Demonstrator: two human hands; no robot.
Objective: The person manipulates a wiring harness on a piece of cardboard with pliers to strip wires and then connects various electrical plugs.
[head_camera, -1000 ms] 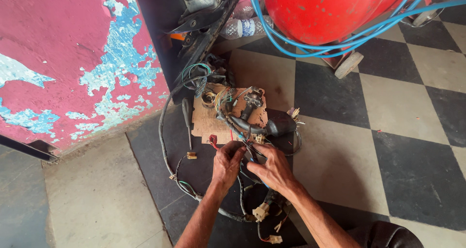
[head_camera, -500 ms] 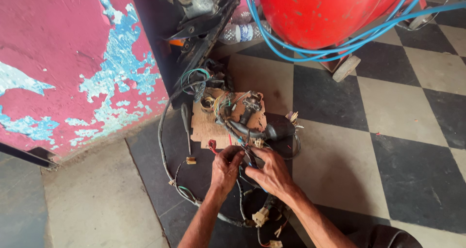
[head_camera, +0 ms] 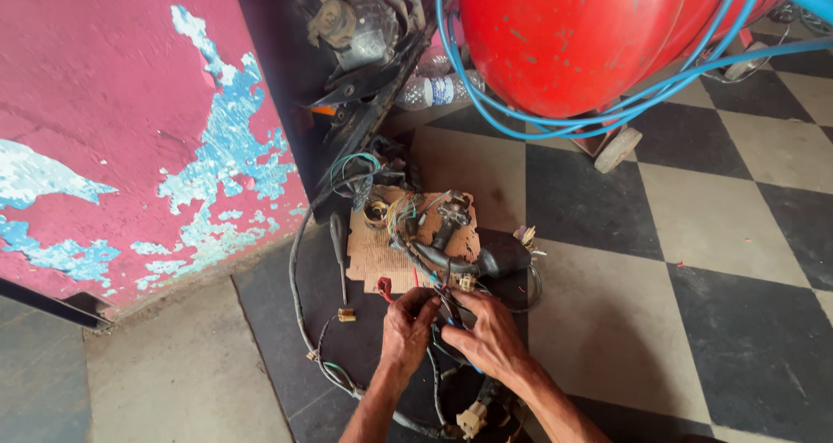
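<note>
A tangled wiring harness (head_camera: 434,252) with black sleeving, coloured wires and pale plug connectors lies on a torn piece of cardboard (head_camera: 375,256) on the checkered floor. My left hand (head_camera: 406,328) and my right hand (head_camera: 486,334) meet just below the cardboard, both pinching a thin bundle of the harness wires between their fingertips. A small red piece (head_camera: 383,287) sits beside my left fingers. A white connector (head_camera: 471,420) hangs from the harness near my right forearm.
A screwdriver (head_camera: 337,250) lies left of the cardboard, a small tan connector (head_camera: 346,315) below it. A red tank (head_camera: 573,39) on a wheel (head_camera: 618,150) with blue hose (head_camera: 521,129) stands behind. A peeling pink wall (head_camera: 139,131) is left; black vehicle parts (head_camera: 364,35) and a plastic bottle (head_camera: 434,91) lie behind.
The view has shifted slightly, putting the harness lower in frame. Both hands stay together on the wires, fingers working them with small movements.
</note>
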